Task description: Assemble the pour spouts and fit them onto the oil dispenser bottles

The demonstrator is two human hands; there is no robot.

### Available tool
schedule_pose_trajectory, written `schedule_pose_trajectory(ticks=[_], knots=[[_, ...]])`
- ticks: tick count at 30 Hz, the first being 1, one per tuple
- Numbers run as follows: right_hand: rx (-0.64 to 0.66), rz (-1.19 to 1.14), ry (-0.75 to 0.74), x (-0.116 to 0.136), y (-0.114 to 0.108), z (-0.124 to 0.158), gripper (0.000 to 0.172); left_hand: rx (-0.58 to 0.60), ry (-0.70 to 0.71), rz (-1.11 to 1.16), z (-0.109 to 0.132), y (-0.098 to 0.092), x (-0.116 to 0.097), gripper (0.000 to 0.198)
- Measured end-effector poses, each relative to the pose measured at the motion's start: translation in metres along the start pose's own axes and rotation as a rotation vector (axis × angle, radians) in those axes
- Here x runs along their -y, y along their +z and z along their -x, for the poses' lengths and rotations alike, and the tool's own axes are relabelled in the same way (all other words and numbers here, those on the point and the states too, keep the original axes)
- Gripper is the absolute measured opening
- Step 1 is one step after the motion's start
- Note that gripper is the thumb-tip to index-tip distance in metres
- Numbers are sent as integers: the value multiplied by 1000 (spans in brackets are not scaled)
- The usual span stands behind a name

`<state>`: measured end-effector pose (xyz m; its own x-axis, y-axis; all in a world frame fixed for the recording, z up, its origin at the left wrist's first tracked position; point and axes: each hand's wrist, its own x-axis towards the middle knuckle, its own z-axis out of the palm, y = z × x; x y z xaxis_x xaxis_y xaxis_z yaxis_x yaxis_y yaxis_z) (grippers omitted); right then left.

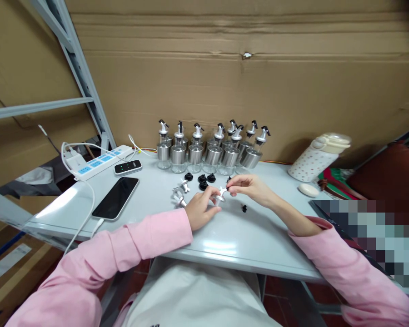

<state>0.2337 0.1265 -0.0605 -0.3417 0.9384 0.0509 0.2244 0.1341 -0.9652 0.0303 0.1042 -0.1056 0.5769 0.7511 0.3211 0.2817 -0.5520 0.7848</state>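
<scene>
Between my hands is a silver-white pourer spout (221,194) with a clear flange. My left hand (202,210) is closed round its lower part. The fingers of my right hand (249,187) pinch a small black piece (228,188) at the spout's upper end; whether it is joined to the spout I cannot tell. Loose spouts (179,200) lie left of my left hand. Several black ribbed stoppers (203,185) stand just beyond it. A small black part (244,208) rests on the table below my right hand.
Several glass and steel bottles (195,156) with pourers line the back of the table (225,240). At left are a phone (116,198), a small black-faced device (128,167) and a power strip (104,160) with cables. A dotted tumbler (315,159) and a white oval object (308,190) sit right.
</scene>
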Motion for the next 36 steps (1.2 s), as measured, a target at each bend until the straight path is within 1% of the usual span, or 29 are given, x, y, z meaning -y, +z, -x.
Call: schedule_pose_trajectory(ticks=[4, 7, 9, 12, 16, 18, 21, 24, 26, 27, 30, 32, 34, 36], knots=[[22, -48, 34, 0, 2, 1, 32, 6, 18, 38, 0, 0, 0, 27], [114, -83, 84, -1, 1, 3, 44, 22, 36, 83, 1, -1, -2, 26], [178, -78, 124, -1, 0, 4, 47, 38, 53, 102, 2, -1, -4, 25], [224, -60, 129, 0, -1, 5, 38, 45, 64, 68, 2, -1, -5, 24], [278, -15, 49, 0, 6, 6, 30, -2, 49, 21, 0, -2, -1, 16], [246, 16, 10, -1, 9, 4, 30, -21, 54, 15, -2, -4, 0, 17], [142, 34, -38, -3, 7, 2, 31, -43, 42, 45, -2, -4, -1, 17], [21, 93, -79, -4, -7, -1, 38, -60, 10, 84, 0, -2, -4, 17], [-24, 253, -71, -4, -19, -3, 42, -65, -18, 102, 1, -1, -5, 15], [-11, 350, -52, -4, -24, -3, 43, -67, -30, 112, 1, -1, -5, 14], [114, 537, 20, -1, -32, -2, 44, -83, -62, 135, 1, -2, -5, 16], [184, 590, 43, 0, -29, 0, 43, -94, -79, 133, 0, -2, -5, 16], [235, 619, 39, 2, -23, 2, 41, -95, -82, 131, -1, -2, -5, 16], [315, 635, 31, 1, -17, 4, 39, -89, -76, 131, -1, -2, -6, 15]])
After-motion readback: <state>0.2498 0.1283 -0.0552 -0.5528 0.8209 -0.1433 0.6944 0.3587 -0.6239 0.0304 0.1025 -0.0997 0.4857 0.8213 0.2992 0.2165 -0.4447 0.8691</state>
